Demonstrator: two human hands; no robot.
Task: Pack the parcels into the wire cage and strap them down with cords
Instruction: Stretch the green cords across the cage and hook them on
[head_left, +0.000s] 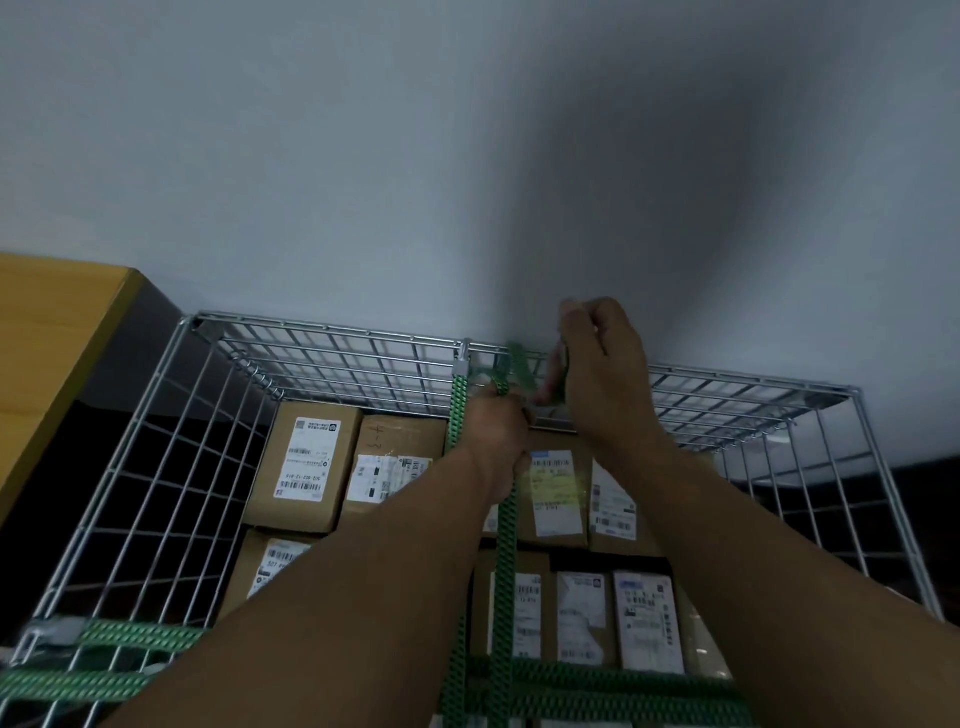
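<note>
A wire cage (332, 343) stands against a grey wall, filled with several brown cardboard parcels (306, 462) with white labels. A green cord (506, 566) runs from the near side up to the cage's far rim, beside a second green strand (458, 415). My left hand (496, 431) grips the cord just below the far rim. Above it, my right hand (597, 358) pinches the cord's loose end (519, 364) at the rim. More green cords (597, 686) cross the cage at the near edge.
A wooden tabletop (57, 353) lies to the left of the cage, with a dark gap between them. The grey wall (467, 156) rises directly behind the cage. Dark floor shows through the cage's right side.
</note>
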